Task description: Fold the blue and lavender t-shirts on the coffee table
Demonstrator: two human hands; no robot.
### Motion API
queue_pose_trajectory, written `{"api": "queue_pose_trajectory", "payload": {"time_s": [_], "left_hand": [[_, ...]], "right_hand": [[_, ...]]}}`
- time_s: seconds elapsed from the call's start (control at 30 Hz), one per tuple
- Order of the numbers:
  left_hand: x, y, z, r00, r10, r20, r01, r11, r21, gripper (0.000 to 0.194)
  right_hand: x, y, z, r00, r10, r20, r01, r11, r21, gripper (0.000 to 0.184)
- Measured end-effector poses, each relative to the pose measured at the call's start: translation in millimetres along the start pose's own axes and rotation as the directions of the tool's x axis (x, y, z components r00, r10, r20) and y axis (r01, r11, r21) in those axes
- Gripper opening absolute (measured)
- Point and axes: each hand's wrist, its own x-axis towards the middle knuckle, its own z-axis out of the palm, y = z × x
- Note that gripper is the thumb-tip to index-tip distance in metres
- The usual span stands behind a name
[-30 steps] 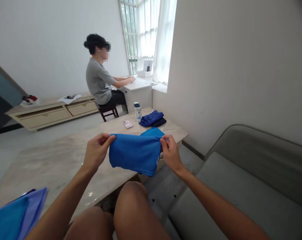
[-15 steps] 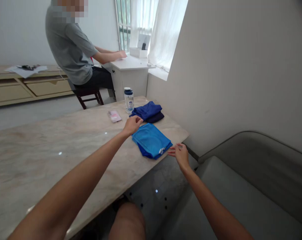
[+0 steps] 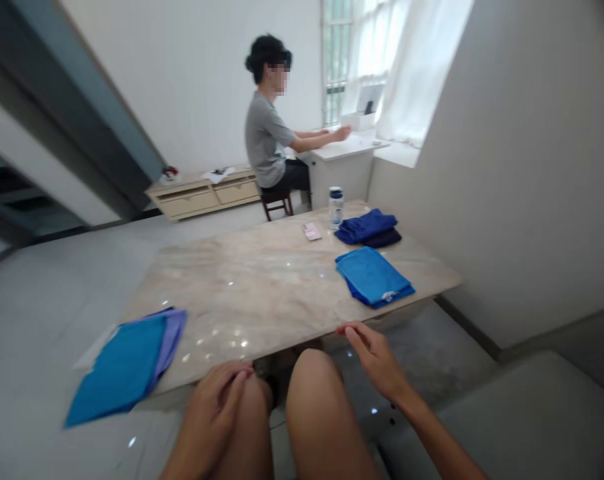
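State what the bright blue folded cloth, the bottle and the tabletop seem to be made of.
Bright blue folded cloth: smooth fabric, perhaps synthetic, judging by its soft, layered edges.
Bottle: clear, likely plastic, though glass is possible; its body looks see-through.
Tabletop: polished stone or imitation, given marbled veining and bright reflections.

From afar I'm counting three cloth piles, one sitting at lower left and two right of centre, on one marble bench. I'm also seeing one bottle and one phone near mid-frame, one left grip and one right grip toward the bottom, one person at upper centre, one stool, and one cabinet showing two drawers at upper left.
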Motion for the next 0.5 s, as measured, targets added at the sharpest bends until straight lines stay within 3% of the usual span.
{"api": "queue_pose_trajectory", "payload": {"time_s": [0.1, 0.23, 0.4, 0.5], "left_hand": [[-42.4, 7.5, 12.9, 0.980, 0.069, -0.188, -0.056, 0.996, 0.075, 0.038], [-73.6, 7.2, 19.4, 0.951, 0.081, -0.298, -0.012, 0.973, 0.229, 0.044], [-115.8, 7.7, 10.4, 0.932, 0.122, -0.340, -0.049, 0.975, 0.217, 0.056], [-120.3, -19.1, -8.2, 0.919, -0.006, -0.394, 0.034, 0.997, 0.064, 0.029]], "right_hand": [[-35.8, -18.2, 37.4, 0.987, -0.054, 0.148, 0.052, 0.998, 0.017, 0.057], [-65.7, -15.6, 66.0, 0.981, -0.183, 0.061, 0.191, 0.968, -0.163, 0.059], [-116.7, -4.1, 71.4, 0.887, -0.461, 0.022, 0.412, 0.767, -0.492, 0.077], [-147.5, 16.8, 65.2, 0.824, -0.553, 0.123, 0.517, 0.646, -0.561, 0.078]]}}
